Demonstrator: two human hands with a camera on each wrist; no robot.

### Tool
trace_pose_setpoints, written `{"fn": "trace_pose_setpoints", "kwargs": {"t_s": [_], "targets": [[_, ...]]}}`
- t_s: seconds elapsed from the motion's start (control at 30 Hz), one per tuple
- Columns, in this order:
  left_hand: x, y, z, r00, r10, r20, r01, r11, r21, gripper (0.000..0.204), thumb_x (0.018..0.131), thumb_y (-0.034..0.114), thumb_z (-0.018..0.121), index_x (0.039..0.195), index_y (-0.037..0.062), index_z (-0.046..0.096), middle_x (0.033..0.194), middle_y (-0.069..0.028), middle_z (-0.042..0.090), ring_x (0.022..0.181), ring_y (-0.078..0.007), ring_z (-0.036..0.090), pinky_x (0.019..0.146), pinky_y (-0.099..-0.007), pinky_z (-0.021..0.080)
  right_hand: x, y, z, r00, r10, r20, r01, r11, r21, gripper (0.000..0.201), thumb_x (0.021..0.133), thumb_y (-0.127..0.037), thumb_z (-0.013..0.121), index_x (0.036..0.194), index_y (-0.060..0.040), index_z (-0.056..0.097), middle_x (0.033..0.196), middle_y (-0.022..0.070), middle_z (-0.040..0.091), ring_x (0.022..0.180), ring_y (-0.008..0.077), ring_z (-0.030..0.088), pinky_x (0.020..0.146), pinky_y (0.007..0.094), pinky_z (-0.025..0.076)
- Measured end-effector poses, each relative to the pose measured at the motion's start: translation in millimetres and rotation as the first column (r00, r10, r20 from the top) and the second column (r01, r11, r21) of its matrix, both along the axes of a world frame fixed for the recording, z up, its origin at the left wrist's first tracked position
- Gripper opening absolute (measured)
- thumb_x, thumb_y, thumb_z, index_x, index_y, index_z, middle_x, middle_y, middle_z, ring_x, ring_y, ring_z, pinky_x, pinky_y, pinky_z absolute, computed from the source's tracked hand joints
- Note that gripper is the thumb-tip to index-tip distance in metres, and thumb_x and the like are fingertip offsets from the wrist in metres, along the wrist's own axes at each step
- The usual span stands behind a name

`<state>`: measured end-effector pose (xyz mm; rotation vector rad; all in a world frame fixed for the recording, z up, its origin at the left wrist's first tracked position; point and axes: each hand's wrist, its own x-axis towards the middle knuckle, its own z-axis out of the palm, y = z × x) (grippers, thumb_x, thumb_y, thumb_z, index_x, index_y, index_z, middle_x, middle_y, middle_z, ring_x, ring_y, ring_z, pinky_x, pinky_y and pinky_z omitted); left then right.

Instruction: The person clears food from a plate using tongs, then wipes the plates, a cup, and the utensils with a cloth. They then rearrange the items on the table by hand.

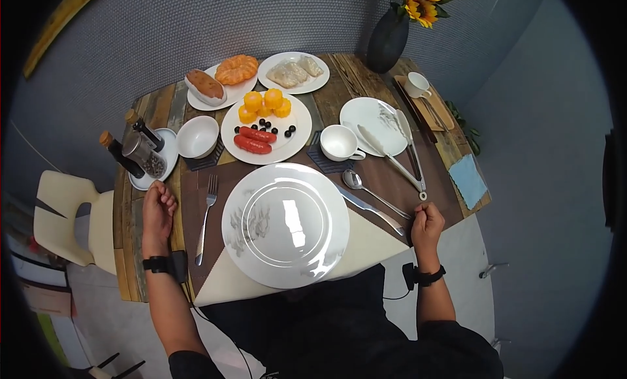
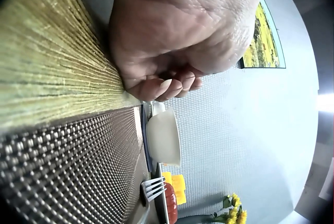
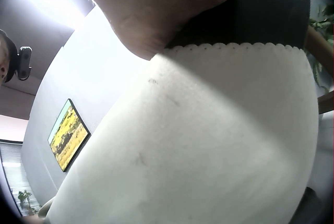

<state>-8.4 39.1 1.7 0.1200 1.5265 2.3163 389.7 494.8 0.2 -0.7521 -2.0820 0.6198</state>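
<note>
My left hand (image 1: 159,212) rests on the wooden table left of the fork (image 1: 208,219), its fingers curled in toward the palm around nothing. In the left wrist view those curled fingers (image 2: 164,88) show close up, with the fork tines beyond them. My right hand (image 1: 428,226) lies at the placemat's right side, fingers curled in, near the handle ends of the knife (image 1: 371,209) and spoon (image 1: 379,197). Just above it is the hinge end of the metal tongs (image 1: 408,170). Between both hands sits a large grey-patterned plate (image 1: 285,248) on a cream cloth (image 3: 209,130).
Farther back stand a plate (image 1: 230,132) of corn, sausages and dark berries, a white bowl (image 1: 198,137), a white cup (image 1: 339,144) and plates of bread. Seasoning bottles (image 1: 121,153) are at left. A blue cloth (image 1: 467,181) and a dark flower vase (image 1: 388,39) are right.
</note>
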Motion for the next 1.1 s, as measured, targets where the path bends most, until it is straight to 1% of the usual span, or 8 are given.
{"fn": "trace_pose_setpoints", "kwargs": {"t_s": [0.2, 0.33, 0.53, 0.6, 0.7, 0.83, 0.9, 1.1], "targets": [[-3.8, -5.2, -5.3, 1.000, -0.003, 0.013, 0.002, 0.996, 0.085, 0.018, 0.106, 0.016, 0.042, 0.088, 0.0130, 0.047, 0.071, 0.0039, 0.040, 0.062, -0.0078, 0.040, 0.056, -0.0224, 0.037, -0.4, -1.6, 2.2, 1.000, 0.001, 0.007, -0.001, 1.000, -0.017, 0.011, 0.084, 0.005, 0.051, 0.082, 0.0025, 0.061, 0.073, 0.0157, 0.062, 0.066, 0.0267, 0.064, 0.065, 0.0335, 0.049], [-5.7, -6.7, -6.5, 0.999, -0.008, 0.033, 0.005, 0.995, 0.096, 0.017, 0.106, 0.016, 0.043, 0.089, 0.0125, 0.048, 0.072, 0.0037, 0.040, 0.062, -0.0080, 0.041, 0.057, -0.0224, 0.038, -2.0, -1.7, 2.8, 1.000, 0.000, -0.009, 0.000, 1.000, -0.007, 0.011, 0.084, 0.005, 0.052, 0.082, 0.0022, 0.062, 0.073, 0.0159, 0.062, 0.066, 0.0275, 0.064, 0.064, 0.0344, 0.049], [-10.9, -11.8, -14.2, 0.999, -0.044, 0.020, 0.041, 0.992, 0.122, 0.018, 0.107, 0.021, 0.046, 0.091, 0.0143, 0.047, 0.073, 0.0047, 0.040, 0.064, -0.0068, 0.042, 0.057, -0.0211, 0.038, -2.2, -4.3, 8.2, 1.000, -0.025, -0.002, 0.025, 1.000, 0.005, 0.009, 0.083, 0.004, 0.054, 0.082, 0.0014, 0.063, 0.074, 0.0176, 0.062, 0.066, 0.0316, 0.064, 0.063, 0.0361, 0.050], [-11.8, -11.0, -15.8, 0.998, -0.052, 0.029, 0.049, 0.992, 0.120, 0.018, 0.108, 0.022, 0.046, 0.092, 0.0140, 0.047, 0.074, 0.0045, 0.040, 0.064, -0.0068, 0.041, 0.057, -0.0213, 0.038, -1.6, -3.7, 6.5, 1.000, -0.002, -0.005, 0.002, 1.000, -0.004, 0.009, 0.083, 0.004, 0.054, 0.082, 0.0013, 0.063, 0.074, 0.0179, 0.062, 0.065, 0.0327, 0.063, 0.063, 0.0368, 0.049], [-12.8, -10.9, -15.4, 1.000, -0.030, 0.010, 0.028, 0.994, 0.103, 0.018, 0.107, 0.021, 0.044, 0.091, 0.0138, 0.046, 0.074, 0.0042, 0.037, 0.065, -0.0068, 0.038, 0.057, -0.0209, 0.035, -1.7, -4.1, 5.7, 1.000, -0.003, -0.025, 0.003, 1.000, 0.001, 0.009, 0.083, 0.004, 0.054, 0.082, 0.0014, 0.062, 0.074, 0.0177, 0.062, 0.064, 0.0316, 0.063, 0.062, 0.0368, 0.048], [-8.7, -8.9, -11.3, 0.999, -0.003, 0.034, 0.000, 0.994, 0.105, 0.017, 0.107, 0.020, 0.044, 0.091, 0.0135, 0.046, 0.074, 0.0041, 0.037, 0.064, -0.0070, 0.038, 0.057, -0.0211, 0.035, -2.6, -4.8, 6.7, 1.000, -0.011, -0.004, 0.011, 1.000, -0.013, 0.009, 0.084, 0.005, 0.054, 0.082, 0.0013, 0.062, 0.074, 0.0172, 0.062, 0.065, 0.0300, 0.063, 0.062, 0.0356, 0.049], [-10.1, -10.4, -12.6, 0.999, -0.033, 0.022, 0.030, 0.994, 0.104, 0.018, 0.108, 0.021, 0.046, 0.091, 0.0132, 0.046, 0.074, 0.0040, 0.039, 0.064, -0.0070, 0.040, 0.057, -0.0213, 0.038, -2.4, -3.9, 5.7, 1.000, -0.001, -0.010, 0.001, 1.000, -0.005, 0.009, 0.084, 0.005, 0.054, 0.082, 0.0015, 0.063, 0.074, 0.0171, 0.062, 0.065, 0.0295, 0.064, 0.062, 0.0352, 0.049], [-9.0, -8.4, -11.1, 0.999, -0.034, 0.011, 0.033, 0.995, 0.094, 0.018, 0.107, 0.020, 0.045, 0.091, 0.0127, 0.046, 0.073, 0.0035, 0.039, 0.062, -0.0074, 0.040, 0.057, -0.0214, 0.038, -2.1, -2.8, 4.3, 1.000, 0.005, -0.008, -0.005, 1.000, -0.005, 0.010, 0.084, 0.005, 0.053, 0.083, 0.0026, 0.062, 0.074, 0.0167, 0.063, 0.065, 0.0279, 0.063, 0.063, 0.0343, 0.049]]}}
